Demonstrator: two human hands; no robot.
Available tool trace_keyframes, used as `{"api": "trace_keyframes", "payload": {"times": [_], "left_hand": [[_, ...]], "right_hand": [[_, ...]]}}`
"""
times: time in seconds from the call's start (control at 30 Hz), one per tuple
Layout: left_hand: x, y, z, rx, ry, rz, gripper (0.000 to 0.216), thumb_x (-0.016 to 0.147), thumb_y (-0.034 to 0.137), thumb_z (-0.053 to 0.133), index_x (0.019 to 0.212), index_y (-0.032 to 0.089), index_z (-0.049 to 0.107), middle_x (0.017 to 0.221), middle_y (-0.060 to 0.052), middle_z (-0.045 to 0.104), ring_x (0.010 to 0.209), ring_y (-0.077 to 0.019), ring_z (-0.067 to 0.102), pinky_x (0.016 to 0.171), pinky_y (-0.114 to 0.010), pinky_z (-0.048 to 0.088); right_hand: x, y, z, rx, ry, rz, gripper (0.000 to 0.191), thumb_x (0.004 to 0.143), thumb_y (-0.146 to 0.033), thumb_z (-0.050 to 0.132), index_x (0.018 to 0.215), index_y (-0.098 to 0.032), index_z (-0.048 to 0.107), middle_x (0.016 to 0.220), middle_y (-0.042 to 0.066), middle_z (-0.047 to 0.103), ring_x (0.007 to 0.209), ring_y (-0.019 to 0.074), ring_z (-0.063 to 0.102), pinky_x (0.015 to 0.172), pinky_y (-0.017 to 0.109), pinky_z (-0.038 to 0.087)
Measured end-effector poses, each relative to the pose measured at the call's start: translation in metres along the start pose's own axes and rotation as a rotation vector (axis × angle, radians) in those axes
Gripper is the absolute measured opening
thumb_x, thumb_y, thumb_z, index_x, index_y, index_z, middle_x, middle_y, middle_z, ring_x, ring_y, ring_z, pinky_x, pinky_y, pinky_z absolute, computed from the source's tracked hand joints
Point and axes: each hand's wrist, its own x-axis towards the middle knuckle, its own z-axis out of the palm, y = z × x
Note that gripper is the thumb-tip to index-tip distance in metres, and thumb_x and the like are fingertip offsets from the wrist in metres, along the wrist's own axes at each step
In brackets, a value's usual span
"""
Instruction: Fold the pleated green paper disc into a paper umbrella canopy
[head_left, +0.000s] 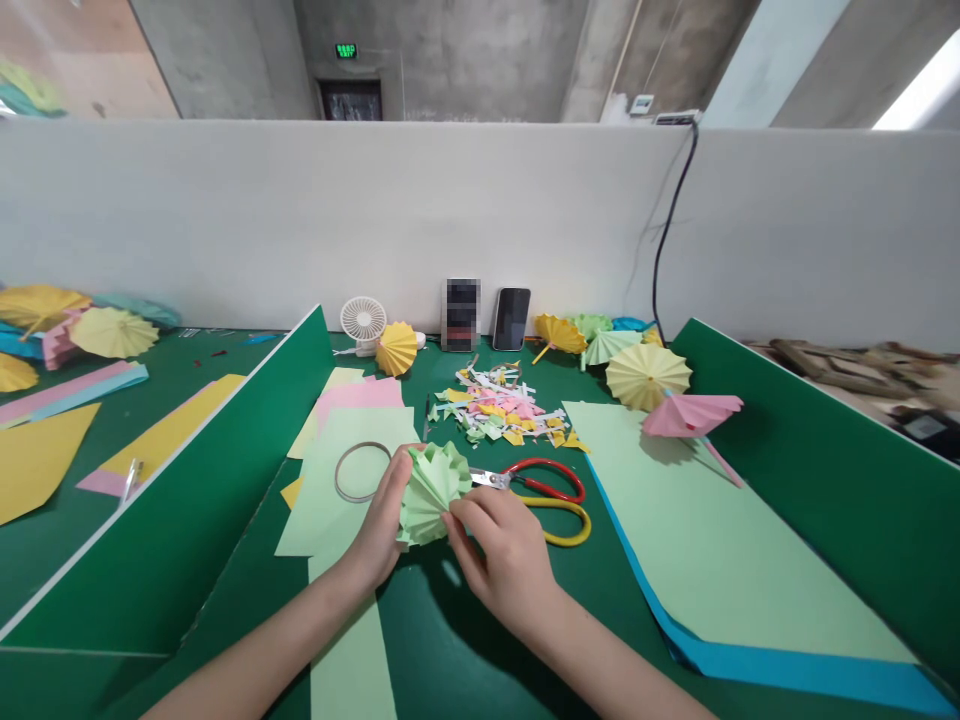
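Pale green pleated paper [433, 492] is held up between two bare hands, just left of a pair of scissors [495, 480], in the head view. The left hand [386, 520] clasps its left edge; the thumb and forefinger of the right hand [510, 555] pinch a fold at its lower right, on the wearer's side of the scissors. The step in hand appears to be opening and setting the pleats; the next move seems to call for a steady left clasp and a light right pinch, fold by fold, lest the thin paper crease or tear. Beyond the scissors lies a heap of paper scraps [501, 405]; to their right, a pink paper umbrella [694, 415]; to their left, a thin ring [337, 470]. Behind the pleats, the scissors' blade tips are hidden.
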Motion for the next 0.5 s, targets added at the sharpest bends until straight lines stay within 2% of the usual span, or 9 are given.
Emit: {"api": "trace_keyframes", "payload": {"times": [0.1,0.17,0.23,0.33,0.37,0.43,0.5], "left_hand": [[-0.002,-0.002,-0.003,0.223,0.043,0.118,0.039,0.082,0.052,0.038,0.102,0.021,0.050,0.082,-0.001,0.058,0.074,-0.0154,0.055,0.066,-0.025,0.042],[-0.003,0.001,-0.004,0.364,0.038,0.190,0.037,0.084,0.051,0.032,0.099,0.021,0.049,0.082,-0.001,0.055,0.073,-0.0152,0.053,0.066,-0.026,0.041],[-0.003,0.006,-0.006,0.501,0.034,0.291,0.038,0.085,0.052,0.029,0.098,0.021,0.047,0.086,-0.003,0.053,0.078,-0.0167,0.052,0.071,-0.028,0.041],[-0.002,0.011,-0.009,0.769,0.016,0.567,0.041,0.081,0.057,0.033,0.096,0.021,0.047,0.100,-0.007,0.047,0.098,-0.0212,0.047,0.085,-0.034,0.037],[-0.002,0.012,-0.010,0.862,-0.011,0.655,0.043,0.079,0.059,0.036,0.096,0.021,0.047,0.103,-0.008,0.044,0.102,-0.0224,0.045,0.088,-0.035,0.036],[-0.001,0.010,-0.013,1.018,-0.089,0.790,0.047,0.075,0.061,0.040,0.099,0.021,0.046,0.106,-0.009,0.040,0.103,-0.0237,0.044,0.089,-0.038,0.036],[-0.001,0.007,-0.014,1.132,-0.170,0.886,0.053,0.072,0.062,0.044,0.106,0.022,0.043,0.108,-0.010,0.037,0.103,-0.0245,0.044,0.088,-0.039,0.038]], "right_hand": [[-0.002,-0.003,0.000,-0.050,0.006,-0.123,0.017,0.083,-0.015,0.044,0.070,-0.017,0.055,0.063,0.004,0.056,0.056,0.0140,0.046,0.051,0.026,0.032],[-0.001,-0.002,-0.001,0.047,0.001,-0.108,0.013,0.083,-0.018,0.046,0.074,-0.018,0.054,0.068,0.005,0.058,0.061,0.0151,0.049,0.054,0.026,0.036],[0.001,0.004,-0.002,0.242,0.031,0.060,0.010,0.084,-0.023,0.045,0.081,-0.018,0.053,0.076,0.006,0.058,0.070,0.0165,0.052,0.061,0.027,0.041],[0.008,0.020,-0.003,0.580,0.110,0.484,0.017,0.086,-0.035,0.041,0.089,-0.020,0.049,0.086,0.006,0.056,0.080,0.0172,0.054,0.070,0.030,0.045],[0.011,0.025,-0.003,0.704,0.098,0.598,0.022,0.085,-0.040,0.041,0.092,-0.020,0.049,0.092,0.007,0.056,0.086,0.0181,0.054,0.075,0.032,0.045],[0.014,0.032,-0.003,0.958,-0.012,0.782,0.037,0.082,-0.050,0.042,0.105,-0.022,0.047,0.106,0.008,0.052,0.097,0.0192,0.052,0.082,0.034,0.043],[0.014,0.033,-0.002,1.221,-0.179,0.880,0.048,0.079,-0.057,0.043,0.115,-0.025,0.044,0.115,0.008,0.049,0.100,0.0193,0.052,0.084,0.036,0.042]]}}
